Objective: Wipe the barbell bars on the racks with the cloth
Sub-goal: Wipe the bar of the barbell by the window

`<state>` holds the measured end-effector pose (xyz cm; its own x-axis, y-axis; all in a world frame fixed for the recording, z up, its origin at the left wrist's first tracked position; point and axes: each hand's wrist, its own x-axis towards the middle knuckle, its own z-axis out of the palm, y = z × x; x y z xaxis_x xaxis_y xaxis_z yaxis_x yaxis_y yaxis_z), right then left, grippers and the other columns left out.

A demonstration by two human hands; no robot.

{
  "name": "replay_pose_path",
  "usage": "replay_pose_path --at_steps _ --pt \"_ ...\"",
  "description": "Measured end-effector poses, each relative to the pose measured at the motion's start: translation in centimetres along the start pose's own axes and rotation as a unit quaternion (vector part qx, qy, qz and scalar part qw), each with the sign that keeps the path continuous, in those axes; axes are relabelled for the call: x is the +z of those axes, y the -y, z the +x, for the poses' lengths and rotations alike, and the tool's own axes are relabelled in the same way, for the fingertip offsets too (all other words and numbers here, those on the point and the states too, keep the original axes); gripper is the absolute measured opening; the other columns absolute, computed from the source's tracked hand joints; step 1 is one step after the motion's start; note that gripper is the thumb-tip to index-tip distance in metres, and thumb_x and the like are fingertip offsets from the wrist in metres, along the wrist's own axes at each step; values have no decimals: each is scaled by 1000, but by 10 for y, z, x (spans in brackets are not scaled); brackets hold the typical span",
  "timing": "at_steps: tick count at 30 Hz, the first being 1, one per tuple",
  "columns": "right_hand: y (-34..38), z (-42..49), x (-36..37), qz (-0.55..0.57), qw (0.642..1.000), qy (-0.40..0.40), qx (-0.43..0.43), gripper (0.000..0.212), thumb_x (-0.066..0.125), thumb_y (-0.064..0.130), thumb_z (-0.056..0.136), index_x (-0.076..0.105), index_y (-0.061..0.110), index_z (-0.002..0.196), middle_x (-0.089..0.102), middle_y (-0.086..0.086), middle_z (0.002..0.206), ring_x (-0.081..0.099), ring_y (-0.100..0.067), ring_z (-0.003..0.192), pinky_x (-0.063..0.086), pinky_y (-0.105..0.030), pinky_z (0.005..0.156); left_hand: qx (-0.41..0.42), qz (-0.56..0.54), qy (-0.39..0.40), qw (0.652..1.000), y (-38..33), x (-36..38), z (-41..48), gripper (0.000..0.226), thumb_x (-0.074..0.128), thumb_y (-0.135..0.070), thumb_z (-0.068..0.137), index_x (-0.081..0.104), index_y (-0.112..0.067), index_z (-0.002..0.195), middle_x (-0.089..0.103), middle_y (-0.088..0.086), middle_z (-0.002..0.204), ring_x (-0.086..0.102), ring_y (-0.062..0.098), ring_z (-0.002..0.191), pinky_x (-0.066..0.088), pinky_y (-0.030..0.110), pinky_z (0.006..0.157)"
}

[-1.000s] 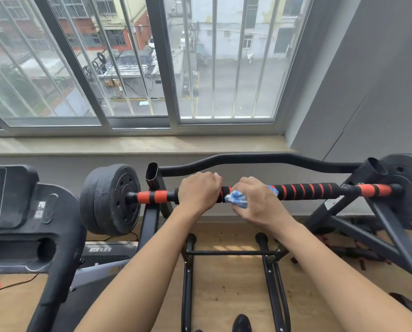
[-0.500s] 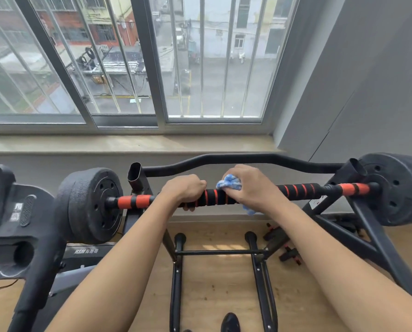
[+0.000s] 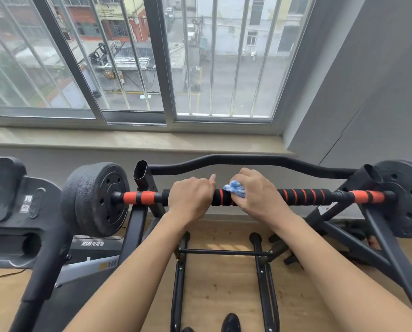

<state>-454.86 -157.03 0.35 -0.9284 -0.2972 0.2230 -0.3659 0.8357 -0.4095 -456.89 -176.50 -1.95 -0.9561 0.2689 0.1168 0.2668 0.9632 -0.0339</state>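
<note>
A black barbell bar [image 3: 303, 196] with orange bands lies across a black rack [image 3: 141, 174], a black weight plate [image 3: 94, 200] at its left end and another plate [image 3: 406, 200] at its right. My left hand [image 3: 190, 200] grips the bar left of its middle, thumb raised. Just to the right, my right hand [image 3: 260, 197] wraps round the bar with a blue-and-white cloth [image 3: 236, 188] bunched under its fingers. Most of the cloth is hidden by that hand.
A curved black rack bar [image 3: 248, 160] runs behind the barbell. A treadmill [image 3: 15, 212] stands at the left. Rack legs [image 3: 265, 279] cross the wooden floor below. A window sill [image 3: 128, 141] and grey wall [image 3: 368, 92] lie beyond.
My right hand with the cloth rolled over the top of the bar and back to the front, staying beside my left hand. The view shifted slightly.
</note>
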Motion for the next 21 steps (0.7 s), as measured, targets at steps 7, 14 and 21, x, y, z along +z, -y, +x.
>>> replay_pose_path --at_steps 7,14,21 --pt "-9 5 -8 78 996 37 -5 9 68 30 87 68 23 91 57 9 84 58 -12 76 52 -36 69 -52 -153 200 966 8 -15 27 74 17 -64 107 68 -14 88 72 2 66 71 20 65 55 39 82" --pt "0 10 2 12 999 0 45 14 63 36 84 61 23 83 57 6 79 56 -17 72 51 -37 66 -56 -77 -130 987 -13 9 -19 47 31 -45 111 52 -21 77 61 1 68 57 25 60 44 40 60" --pt "-4 1 -2 37 999 14 12 12 71 30 85 64 22 93 57 8 84 54 -11 76 46 -25 65 -34 -51 -6 998 -6 -11 4 45 26 -41 110 62 -19 93 62 1 71 66 28 68 49 36 64"
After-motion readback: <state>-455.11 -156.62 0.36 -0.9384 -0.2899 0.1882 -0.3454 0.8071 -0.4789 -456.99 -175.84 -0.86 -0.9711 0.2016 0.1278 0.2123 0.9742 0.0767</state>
